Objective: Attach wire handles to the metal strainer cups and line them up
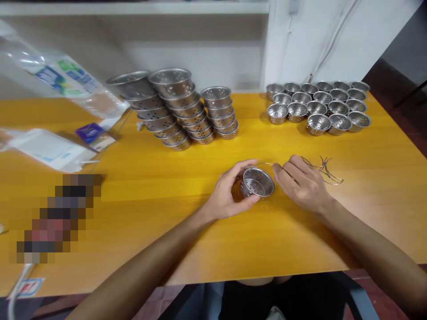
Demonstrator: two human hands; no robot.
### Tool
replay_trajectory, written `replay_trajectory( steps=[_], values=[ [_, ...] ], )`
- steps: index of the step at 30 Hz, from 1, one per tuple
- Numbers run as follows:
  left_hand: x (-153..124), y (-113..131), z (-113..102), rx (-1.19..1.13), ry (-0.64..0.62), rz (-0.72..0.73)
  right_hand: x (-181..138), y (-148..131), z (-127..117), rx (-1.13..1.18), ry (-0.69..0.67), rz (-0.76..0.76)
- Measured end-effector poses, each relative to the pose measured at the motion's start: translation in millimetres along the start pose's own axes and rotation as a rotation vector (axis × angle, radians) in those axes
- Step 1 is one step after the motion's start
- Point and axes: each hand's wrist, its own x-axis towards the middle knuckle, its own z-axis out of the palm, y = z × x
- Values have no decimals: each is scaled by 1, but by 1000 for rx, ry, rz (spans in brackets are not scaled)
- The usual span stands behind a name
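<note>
Yellow table (133, 186) with stacked steel cups (187, 106).
I see my left grip (230, 195) wrapped around a perforated cup (256, 182); my right grip (302, 184) seemingly pinches a thin wire (265, 164).

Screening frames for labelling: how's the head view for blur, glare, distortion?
Head view: left hand, strainer, right hand and the wire it pinches are sharp; bag at far left is smeared; a block at lower left is pixelated; mild sheen on the table behind the strainer; the wide lens bows the table's edges; light is soft, shadows faint.

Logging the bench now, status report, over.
Left hand grips perforated cup. Right hand pinches wire loop at its rim. Spare wires beside that hand.
</note>
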Motion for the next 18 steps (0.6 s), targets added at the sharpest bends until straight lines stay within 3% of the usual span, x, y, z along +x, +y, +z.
replay_trajectory(
  steps=[7, 18],
  values=[
    [0, -3, 7, -65, -11, 74, 0, -3, 1, 12, 21, -28],
    [1, -4, 3, -127, 49, 41, -1, 5, 2, 13, 65, -80]
  ],
)
